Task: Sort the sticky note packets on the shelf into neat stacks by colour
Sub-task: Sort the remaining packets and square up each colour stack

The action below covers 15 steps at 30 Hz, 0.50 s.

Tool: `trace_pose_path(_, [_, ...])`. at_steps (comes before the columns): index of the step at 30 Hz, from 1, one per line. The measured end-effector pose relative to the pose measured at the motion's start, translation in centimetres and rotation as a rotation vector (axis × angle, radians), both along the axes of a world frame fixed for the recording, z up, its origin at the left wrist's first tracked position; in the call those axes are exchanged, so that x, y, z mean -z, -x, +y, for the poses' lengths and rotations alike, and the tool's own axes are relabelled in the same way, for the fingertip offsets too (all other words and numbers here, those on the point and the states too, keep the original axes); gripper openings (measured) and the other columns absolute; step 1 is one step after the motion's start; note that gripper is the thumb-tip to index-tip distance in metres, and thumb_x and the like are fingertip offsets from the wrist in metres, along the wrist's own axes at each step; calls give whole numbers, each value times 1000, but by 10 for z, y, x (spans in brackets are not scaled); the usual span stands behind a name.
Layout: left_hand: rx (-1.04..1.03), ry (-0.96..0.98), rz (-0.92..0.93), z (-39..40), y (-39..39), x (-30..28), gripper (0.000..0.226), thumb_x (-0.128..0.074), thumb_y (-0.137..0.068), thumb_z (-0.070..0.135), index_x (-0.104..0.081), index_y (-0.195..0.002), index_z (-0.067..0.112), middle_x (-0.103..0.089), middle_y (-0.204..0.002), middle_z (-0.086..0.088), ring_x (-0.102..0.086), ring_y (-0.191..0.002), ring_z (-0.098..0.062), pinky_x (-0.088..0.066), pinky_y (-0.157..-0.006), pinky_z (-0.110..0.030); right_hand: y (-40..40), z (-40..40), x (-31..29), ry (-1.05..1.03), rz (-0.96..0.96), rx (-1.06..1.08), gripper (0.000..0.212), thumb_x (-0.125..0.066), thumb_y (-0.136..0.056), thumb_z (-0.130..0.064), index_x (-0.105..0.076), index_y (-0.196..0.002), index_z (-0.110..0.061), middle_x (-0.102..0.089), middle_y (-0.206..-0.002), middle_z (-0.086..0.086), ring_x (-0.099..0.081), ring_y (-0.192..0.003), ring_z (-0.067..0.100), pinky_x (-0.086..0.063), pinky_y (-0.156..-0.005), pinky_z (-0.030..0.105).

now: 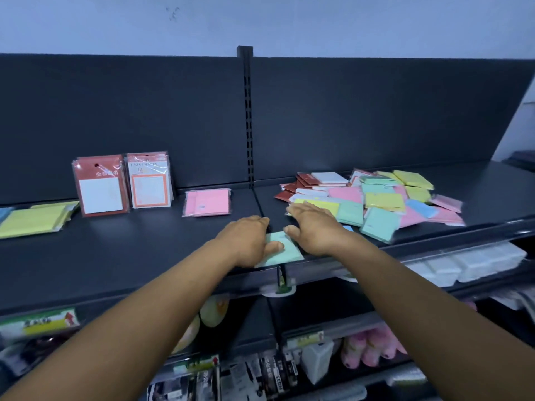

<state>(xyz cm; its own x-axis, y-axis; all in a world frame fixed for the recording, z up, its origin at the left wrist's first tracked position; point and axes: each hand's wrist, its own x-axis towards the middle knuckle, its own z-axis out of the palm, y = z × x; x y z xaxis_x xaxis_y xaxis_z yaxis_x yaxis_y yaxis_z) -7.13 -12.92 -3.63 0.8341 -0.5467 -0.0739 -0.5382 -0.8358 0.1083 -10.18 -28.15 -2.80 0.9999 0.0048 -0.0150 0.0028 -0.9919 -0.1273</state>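
Though partly covered by both hands, flat mint-green sticky note packet [282, 250] lay at front edge of dark metal shelf [130, 250]. L hand [246, 238] gripped it, thumb on top; R hand [312, 227] rested over it, fingers extended.

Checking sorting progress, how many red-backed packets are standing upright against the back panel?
2. One red packet with a white pad stands on the left shelf; the orange-bordered packet stands just right of it. More may be stacked behind each.
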Motion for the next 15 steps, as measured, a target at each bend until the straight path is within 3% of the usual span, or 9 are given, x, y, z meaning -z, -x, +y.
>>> trace_pose_path(4, [-88,-62,70,-14,19,8,69,-50,-87,61,-37,-140,17,-46,-138,-10,-46,-125,-28,-37,-103,-40,23,-28,2,21,24,7,50,-38,-101,-36,-32,-146,-15,-30,-153,2,-21,-143,21,-20,-115,37])
trace_pose_path(6, [-125,-89,71,-18,25,12,65,-50,-87,61,-39,-136,19,-47,-132,-8,-47,-121,-28,-37,-99,-40,31,-37,5,28,38,-4,50,-37,-101,-36,-31,-146,-15,-32,-152,3,-25,-141,21,-21,-114,37])
trace_pose_path(11, [-264,-37,148,-22,33,13,66,-28,-94,63,-25,-148,26,-33,-149,-12,-28,-139,-31,-22,-110,-45,42,-51,19,20,100,-52,34,-30,-102,-31,-48,-125,-14,-47,-134,3,-40,-130,24,-28,-99,37])
trace_pose_path(15, [-334,39,118,-31,37,13,56,-33,-98,52,-26,-148,27,-38,-147,-13,-33,-136,-30,-21,-110,-43,48,-59,21,-80,56,-49,31,-30,-102,-23,-51,-121,-11,-51,-132,3,-46,-123,25,-33,-96,34])
